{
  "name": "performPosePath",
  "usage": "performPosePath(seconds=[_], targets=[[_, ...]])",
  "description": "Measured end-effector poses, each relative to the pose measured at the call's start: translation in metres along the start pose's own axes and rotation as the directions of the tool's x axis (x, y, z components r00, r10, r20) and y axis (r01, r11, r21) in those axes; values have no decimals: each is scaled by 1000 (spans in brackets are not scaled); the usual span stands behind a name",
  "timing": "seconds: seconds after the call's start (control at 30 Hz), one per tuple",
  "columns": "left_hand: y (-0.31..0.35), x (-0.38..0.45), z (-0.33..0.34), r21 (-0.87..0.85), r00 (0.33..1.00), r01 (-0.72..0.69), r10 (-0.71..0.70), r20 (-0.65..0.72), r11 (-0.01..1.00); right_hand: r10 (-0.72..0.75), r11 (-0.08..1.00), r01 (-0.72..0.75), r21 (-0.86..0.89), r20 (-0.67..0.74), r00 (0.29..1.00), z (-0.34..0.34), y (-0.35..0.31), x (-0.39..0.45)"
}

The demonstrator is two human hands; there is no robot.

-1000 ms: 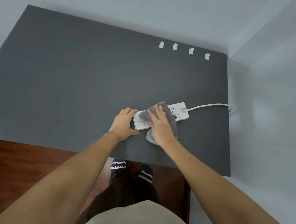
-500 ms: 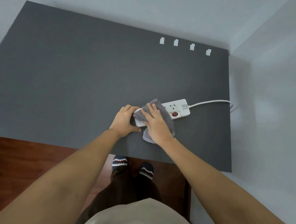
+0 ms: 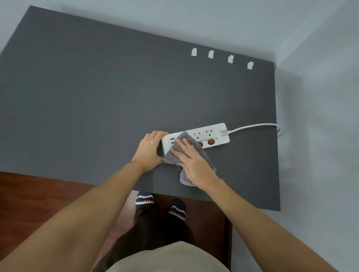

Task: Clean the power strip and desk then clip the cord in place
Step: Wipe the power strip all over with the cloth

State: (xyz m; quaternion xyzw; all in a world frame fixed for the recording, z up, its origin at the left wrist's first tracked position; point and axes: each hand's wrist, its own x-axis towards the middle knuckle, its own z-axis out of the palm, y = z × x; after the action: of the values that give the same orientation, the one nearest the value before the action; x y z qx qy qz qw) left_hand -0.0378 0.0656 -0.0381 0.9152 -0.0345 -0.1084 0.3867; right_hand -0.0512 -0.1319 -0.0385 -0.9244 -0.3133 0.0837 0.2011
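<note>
A white power strip (image 3: 209,134) with red switches lies near the front of the dark grey desk (image 3: 81,108). Its white cord (image 3: 253,126) runs right and drops over the desk's right edge. My left hand (image 3: 150,150) grips the strip's left end. My right hand (image 3: 193,164) presses a grey cloth (image 3: 186,139) flat onto the strip's left half, and the cloth trails down under my wrist. A small patch of dark crumbs (image 3: 178,167) shows on the desk beside the cloth.
Several small white cord clips (image 3: 211,54) stand in a row near the desk's far right edge. Walls close the far side and the right side. A wooden floor and my feet (image 3: 160,205) lie below the front edge.
The cloth under my right hand slid toward the strip's left end and then back toward me, uncovering more sockets and switches. My left hand has kept hold of the left end.
</note>
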Motion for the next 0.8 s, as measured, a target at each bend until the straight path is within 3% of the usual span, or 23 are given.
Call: performPosePath(seconds=[0.07,0.13,0.17,0.2,0.27,0.3,0.33,0.37,0.43,0.47,0.53,0.6,0.63,0.67,0.7,0.73,0.77,0.8], targets=[[5,-1,-3,-3,1000,-10,10,10,1000,178,984,-173,52,-116,977,-10,30,-17],[10,-2,-5,-52,999,3,-1,33,999,499,866,-471,168,-229,836,-21,46,-29],[11,-2,-5,-95,999,16,-12,50,995,533,845,-501,186,-236,812,-20,40,-29],[11,-1,-6,-137,998,34,-25,66,990,462,886,-436,159,-222,859,-18,29,-25],[12,0,-8,-227,994,72,-51,96,971,147,989,-143,48,-108,983,-9,11,-26],[14,0,-11,-285,991,97,-66,118,954,39,999,-39,1,-84,996,-9,11,-27],[16,0,-13,-350,986,130,-83,147,928,57,998,-55,19,-102,993,-10,17,-26],[19,0,-16,-405,979,163,-96,182,899,186,982,-177,70,-160,969,-12,24,-26],[24,-1,-19,-467,966,211,-112,231,858,523,851,-473,230,-281,805,-19,29,-25],[24,0,-20,-490,962,233,-127,241,840,549,835,-494,243,-295,782,-22,23,-23],[23,1,-22,-541,959,267,-165,230,797,309,948,-280,154,-216,926,-21,10,-27],[22,0,-24,-510,968,246,-178,179,824,103,991,-87,97,-166,981,-23,14,-34],[22,0,-24,-467,974,224,-173,149,856,172,981,-149,120,-207,963,-25,24,-35],[24,0,-24,-424,979,199,-162,122,883,347,935,-304,183,-289,892,-29,35,-35],[27,-1,-24,-387,985,167,-137,103,907,550,835,-479,272,-357,755,-35,42,-33],[30,-1,-23,-345,992,118,-93,90,931,648,762,-561,325,-385,657,-39,39,-28],[32,-1,-22,-287,997,52,-34,67,957,614,789,-536,300,-389,687,-42,30,-23],[34,-2,-21,-209,999,-23,28,21,978,495,868,-430,247,-364,789,-43,16,-21]])
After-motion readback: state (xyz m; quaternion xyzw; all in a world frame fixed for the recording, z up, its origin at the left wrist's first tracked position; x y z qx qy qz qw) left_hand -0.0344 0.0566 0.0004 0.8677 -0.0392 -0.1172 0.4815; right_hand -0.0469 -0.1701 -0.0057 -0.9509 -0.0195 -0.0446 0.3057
